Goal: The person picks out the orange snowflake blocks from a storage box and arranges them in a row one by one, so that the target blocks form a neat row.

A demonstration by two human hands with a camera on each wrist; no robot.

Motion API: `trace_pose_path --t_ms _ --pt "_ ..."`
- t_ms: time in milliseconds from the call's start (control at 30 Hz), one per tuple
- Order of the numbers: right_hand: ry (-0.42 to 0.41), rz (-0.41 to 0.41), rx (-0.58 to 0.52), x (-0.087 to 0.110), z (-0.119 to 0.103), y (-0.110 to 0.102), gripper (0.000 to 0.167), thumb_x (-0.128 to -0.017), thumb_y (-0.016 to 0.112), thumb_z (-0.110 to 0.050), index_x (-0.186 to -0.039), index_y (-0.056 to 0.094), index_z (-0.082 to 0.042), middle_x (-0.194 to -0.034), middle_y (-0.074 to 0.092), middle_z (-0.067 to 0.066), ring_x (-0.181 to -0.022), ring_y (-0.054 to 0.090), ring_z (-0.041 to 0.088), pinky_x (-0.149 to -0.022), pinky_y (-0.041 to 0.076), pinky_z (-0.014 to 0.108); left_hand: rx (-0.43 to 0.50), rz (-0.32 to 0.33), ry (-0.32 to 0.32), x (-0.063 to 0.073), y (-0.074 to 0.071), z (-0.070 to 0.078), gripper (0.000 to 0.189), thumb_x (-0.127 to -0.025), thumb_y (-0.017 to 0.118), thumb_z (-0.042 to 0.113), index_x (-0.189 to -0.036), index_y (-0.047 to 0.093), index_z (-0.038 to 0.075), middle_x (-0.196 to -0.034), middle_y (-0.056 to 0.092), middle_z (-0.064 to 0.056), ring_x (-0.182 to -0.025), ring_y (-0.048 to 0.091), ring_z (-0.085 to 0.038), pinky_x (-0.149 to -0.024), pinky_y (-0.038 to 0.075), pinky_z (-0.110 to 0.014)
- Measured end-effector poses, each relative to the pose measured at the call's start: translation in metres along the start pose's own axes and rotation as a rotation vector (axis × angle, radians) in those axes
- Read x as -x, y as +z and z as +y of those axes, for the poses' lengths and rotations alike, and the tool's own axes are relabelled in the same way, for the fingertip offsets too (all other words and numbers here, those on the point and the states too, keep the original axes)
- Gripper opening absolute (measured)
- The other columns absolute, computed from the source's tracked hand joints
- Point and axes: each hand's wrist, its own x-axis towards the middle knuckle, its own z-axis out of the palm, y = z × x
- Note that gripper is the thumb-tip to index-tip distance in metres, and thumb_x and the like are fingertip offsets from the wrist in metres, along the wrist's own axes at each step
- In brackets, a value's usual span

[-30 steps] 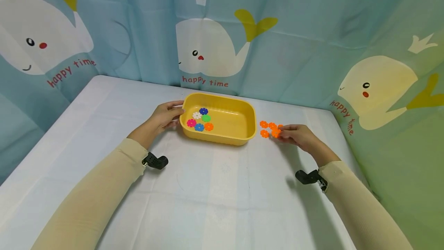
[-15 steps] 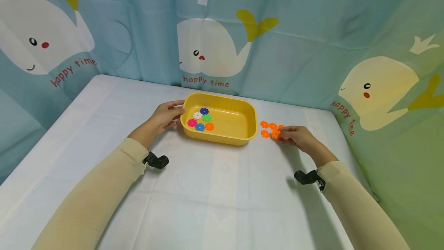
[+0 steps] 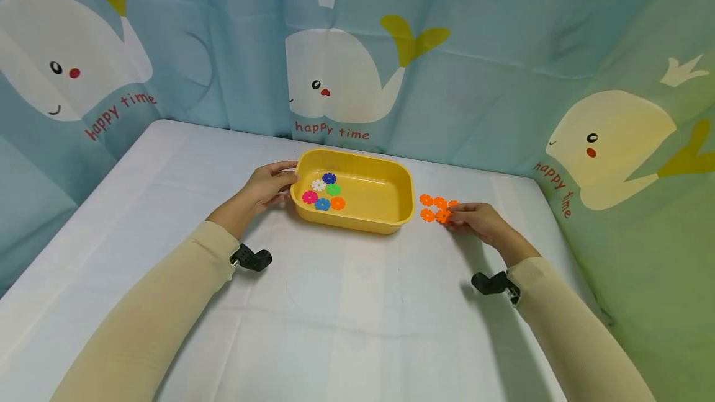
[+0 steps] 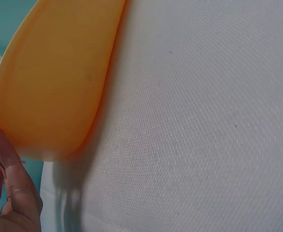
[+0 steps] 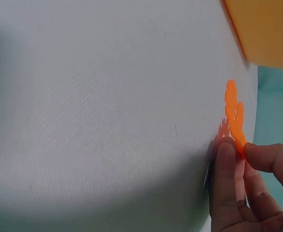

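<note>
A yellow plastic basin [image 3: 368, 226] stands on the table, and my left hand [image 3: 268, 186] holds its left end. In the left wrist view, fingertips of my left hand [image 4: 15, 188] press at the basin's rim [image 4: 54, 87]. Inside the basin's left part lie several flower-shaped plastic discs: dark blue [image 3: 329, 178], white [image 3: 318, 185], green [image 3: 333, 190], pink [image 3: 310, 197], blue [image 3: 322, 205] and orange [image 3: 337, 203]. My right hand [image 3: 479, 223] pinches an orange flower-shaped disc [image 3: 443, 216] between thumb and fingers, close over the table right of the basin.
Several more orange discs [image 3: 426, 200] lie on the white tablecloth [image 3: 335, 315] between the basin and my right hand. A blue curtain [image 3: 480, 79] with printed whales hangs behind the table and along its sides. Black wrist-worn devices [image 3: 251, 259] stick out from both sleeves.
My right hand and the orange disc it pinches have shifted very slightly left and toward me. The left hand and the basin stay in place.
</note>
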Motion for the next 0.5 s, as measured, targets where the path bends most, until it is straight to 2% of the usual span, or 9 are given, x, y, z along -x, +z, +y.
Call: trace_pose_path --t_ms 167,267,400,500 --pt "0.001 -0.005 -0.012 -0.0016 0.0000 0.0009 0.048 -0.098 0.051 0.003 -0.138 0.032 0.022 -0.084 0.070 -0.004 -0.077 0.069 0.007 -0.077 0.058 0.022 -0.004 0.002 -0.003 -0.0004 -0.0002 -0.0004 0.048 -0.097 0.062 0.025 -0.144 0.051 0.027 -0.132 0.060 -0.006 -0.061 0.060 -0.008 -0.057 0.051 -0.016" --pt "-0.009 0.004 0.021 -0.0016 -0.0004 0.0016 0.047 -0.098 0.052 0.003 -0.137 0.035 0.023 -0.084 0.070 -0.004 -0.076 0.068 0.006 -0.076 0.058 0.022 -0.006 0.001 0.002 -0.0008 -0.0001 -0.0005 0.048 -0.098 0.062 0.024 -0.144 0.051 0.026 -0.133 0.060 -0.006 -0.062 0.061 -0.008 -0.058 0.052 -0.017" --pt "-0.035 0.024 0.068 -0.0024 0.0009 0.0007 0.041 -0.095 0.057 0.001 -0.129 0.046 0.021 -0.084 0.070 -0.004 -0.075 0.068 0.006 -0.075 0.058 0.022 -0.009 -0.002 0.007 -0.0009 -0.0002 -0.0004 0.048 -0.098 0.062 0.024 -0.145 0.050 0.026 -0.134 0.060 -0.006 -0.063 0.061 -0.008 -0.058 0.052 -0.017" --pt "-0.067 0.004 0.049 -0.0040 0.0031 -0.0032 0.032 -0.092 0.064 -0.002 -0.118 0.059 0.016 -0.083 0.071 -0.001 -0.074 0.069 0.008 -0.072 0.059 0.023 -0.009 -0.006 0.011 -0.0004 -0.0003 -0.0002 0.049 -0.098 0.062 0.024 -0.145 0.050 0.026 -0.134 0.060 -0.006 -0.062 0.061 -0.009 -0.057 0.051 -0.017"
